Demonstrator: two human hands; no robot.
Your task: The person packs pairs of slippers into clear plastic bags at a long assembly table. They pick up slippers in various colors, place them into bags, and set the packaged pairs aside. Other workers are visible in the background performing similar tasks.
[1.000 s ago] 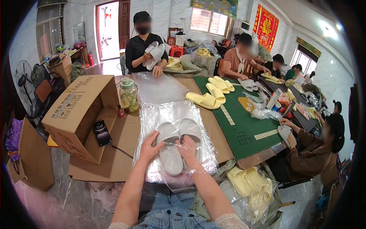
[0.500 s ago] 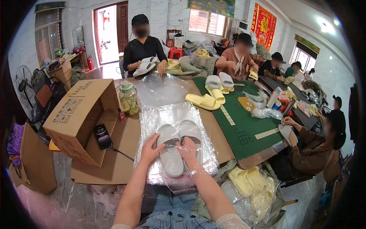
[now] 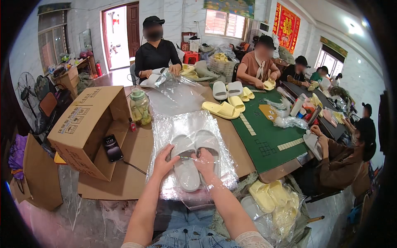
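A pair of light grey slippers (image 3: 187, 175) lies side by side, heels toward me, on a stack of shiny clear plastic bags (image 3: 165, 128). Clear film seems to cover their straps, and a thin film edge runs between my two thumbs. My left hand (image 3: 164, 162) curls at the outer side of the left slipper, closed on the film edge. Over the right slipper, at its strap opening, my right hand (image 3: 205, 162) is closed with thumb and fingers pinched on the film. Some of its fingertips are hidden.
To the left are an open cardboard box (image 3: 89, 124), a phone (image 3: 112, 149), a small red bottle (image 3: 132, 125) and a glass jar (image 3: 140, 107). A green board (image 3: 264, 140) with yellow slippers (image 3: 223, 110) lies right. Bagged slippers (image 3: 273, 202) sit below it. Co-workers handle slippers around the tables.
My hands and the grey slippers have barely moved. The co-worker opposite has lowered grey slippers toward the table with plastic film. Another co-worker's hands have come lower, around a yellow slipper.
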